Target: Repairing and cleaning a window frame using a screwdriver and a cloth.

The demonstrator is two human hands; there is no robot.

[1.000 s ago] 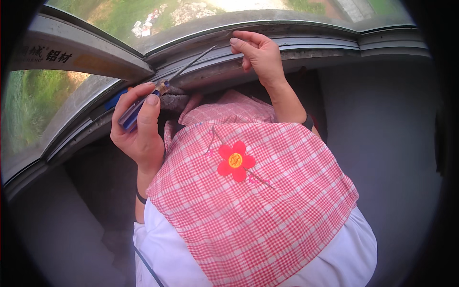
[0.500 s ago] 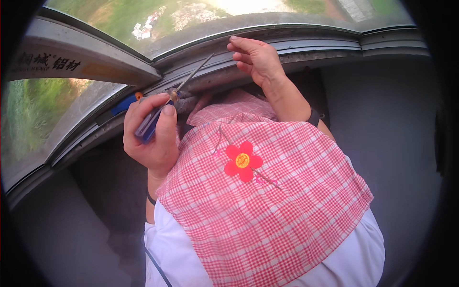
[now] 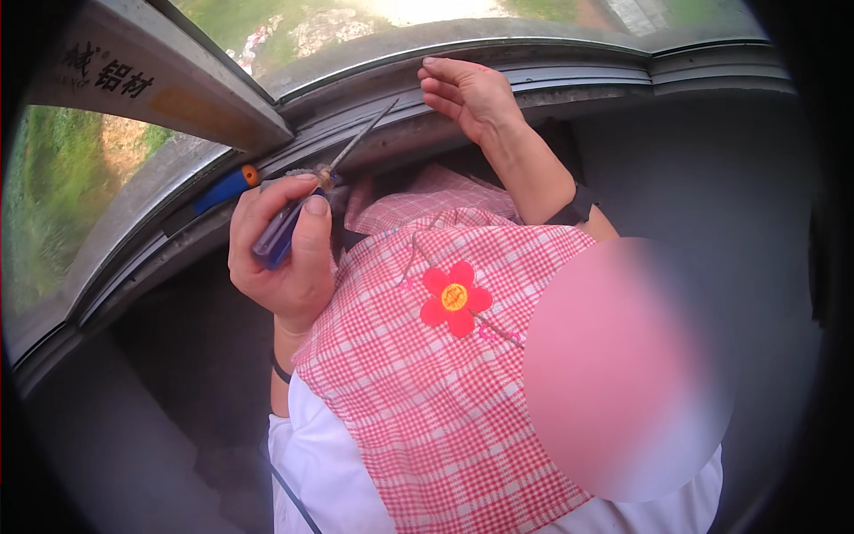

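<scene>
My left hand (image 3: 285,249) is closed around the blue, partly see-through handle of a screwdriver (image 3: 363,135). Its metal shaft points up and to the right, with the tip over the window track (image 3: 525,78). Just behind the handle shows a greyish, fuzzy item (image 3: 336,191), mostly hidden by my fingers. My right hand (image 3: 471,96) is at the track, right of the screwdriver tip and apart from it. Its fingers are bent together in a pinch; whatever they may hold is too small to make out.
A blue-handled tool with an orange end (image 3: 227,187) lies along the frame left of my left hand. A pale window post (image 3: 196,89) rises at the upper left. Glass panes border the track. My red checked apron (image 3: 418,374) fills the middle; a blurred round patch covers the lower right.
My right hand has shifted slightly up and left. My left hand and the screwdriver stay almost still. The view has turned a little, and the blurred patch has appeared.
</scene>
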